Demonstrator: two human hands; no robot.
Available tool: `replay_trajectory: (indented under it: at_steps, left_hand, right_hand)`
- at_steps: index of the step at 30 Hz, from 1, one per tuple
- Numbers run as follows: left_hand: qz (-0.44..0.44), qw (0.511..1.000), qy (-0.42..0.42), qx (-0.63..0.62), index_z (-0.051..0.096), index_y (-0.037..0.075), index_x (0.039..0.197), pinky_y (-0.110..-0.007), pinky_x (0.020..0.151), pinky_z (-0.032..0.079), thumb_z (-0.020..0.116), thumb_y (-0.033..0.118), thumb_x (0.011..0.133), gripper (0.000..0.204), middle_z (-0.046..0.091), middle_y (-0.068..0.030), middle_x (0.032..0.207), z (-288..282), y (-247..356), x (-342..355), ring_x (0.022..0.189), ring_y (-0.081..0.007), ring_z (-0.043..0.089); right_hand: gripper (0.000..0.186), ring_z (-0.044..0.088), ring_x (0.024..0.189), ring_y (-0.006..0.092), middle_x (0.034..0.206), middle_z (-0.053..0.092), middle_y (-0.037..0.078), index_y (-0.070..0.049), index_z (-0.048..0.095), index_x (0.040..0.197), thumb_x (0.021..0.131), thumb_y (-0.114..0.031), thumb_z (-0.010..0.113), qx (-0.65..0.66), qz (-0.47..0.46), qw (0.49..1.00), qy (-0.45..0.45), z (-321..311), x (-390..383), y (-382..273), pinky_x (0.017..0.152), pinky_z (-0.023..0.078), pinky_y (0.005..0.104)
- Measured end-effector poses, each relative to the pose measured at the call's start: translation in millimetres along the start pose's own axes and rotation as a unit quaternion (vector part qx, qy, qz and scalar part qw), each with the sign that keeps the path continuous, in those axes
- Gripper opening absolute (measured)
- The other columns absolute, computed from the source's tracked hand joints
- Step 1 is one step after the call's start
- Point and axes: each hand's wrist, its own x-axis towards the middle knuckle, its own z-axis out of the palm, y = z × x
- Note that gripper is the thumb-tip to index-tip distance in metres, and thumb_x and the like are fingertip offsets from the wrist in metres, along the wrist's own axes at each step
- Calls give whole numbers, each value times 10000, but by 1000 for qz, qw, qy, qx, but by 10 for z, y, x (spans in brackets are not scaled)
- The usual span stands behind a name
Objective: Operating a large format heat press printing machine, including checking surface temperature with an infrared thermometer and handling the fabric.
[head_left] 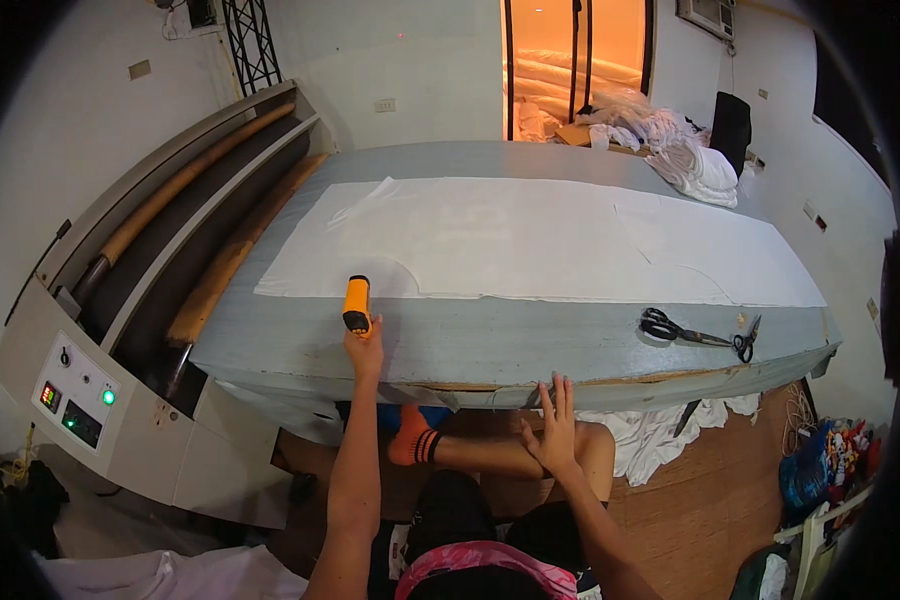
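Observation:
My left hand (365, 345) is closed round the grip of an orange and black infrared thermometer gun (357, 298). It is held upright over the near left edge of a white cloth (540, 240), which lies spread along the grey-covered table (530, 340). Faint lines of cut pieces show on the cloth. My right hand (555, 430) is empty, fingers stretched out, at the table's front edge above my bent leg. Black-handled scissors (685, 330) and a smaller pair of scissors (745, 343) lie on the table's right side.
A large roller heat press (200, 195) stands along the left, its control panel (75, 395) lit. Folded white fabric (695, 170) is piled at the table's far right corner. White cloth (650, 445) lies on the floor below, and a plastic chair (815, 535) stands at lower right.

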Motion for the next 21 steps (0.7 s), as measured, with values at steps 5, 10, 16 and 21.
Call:
replay_trajectory:
  at_steps: [5, 10, 16, 21]
  left_hand:
    - [6, 1000, 5, 9, 610, 13, 1098, -248, 813, 492, 741, 92, 908, 244, 638, -30, 960, -10, -34, 12, 881, -109, 612]
    - [14, 1000, 9, -3, 611, 10, 1094, -250, 802, 496, 740, 86, 906, 241, 639, -27, 948, 1, -57, 17, 868, -107, 612]
    - [14, 1000, 5, -1, 611, 8, 1097, -253, 803, 497, 742, 91, 905, 247, 641, -30, 956, -13, -53, 28, 874, -108, 613]
    - [10, 1000, 4, 5, 612, 10, 1096, -252, 808, 496, 745, 95, 903, 249, 641, -31, 961, 4, -18, 1, 877, -108, 614]
  right_hand:
    - [805, 185, 1480, 494, 1613, 219, 242, -37, 340, 1526, 820, -178, 700, 3, 1, 1000, -1, -5, -3, -9, 1185, 239, 540]
    - [796, 182, 1482, 493, 1616, 215, 240, -39, 342, 1527, 828, -187, 694, 0, -1, 1000, 8, 16, -4, 3, 1185, 237, 541]
    - [791, 178, 1485, 489, 1616, 216, 241, -42, 338, 1530, 838, -199, 687, 2, -2, 1000, 1, 7, -7, -3, 1187, 231, 543]
    - [794, 179, 1486, 486, 1616, 217, 240, -42, 332, 1533, 839, -199, 686, -6, 2, 1000, 2, 23, -11, 13, 1187, 228, 544]
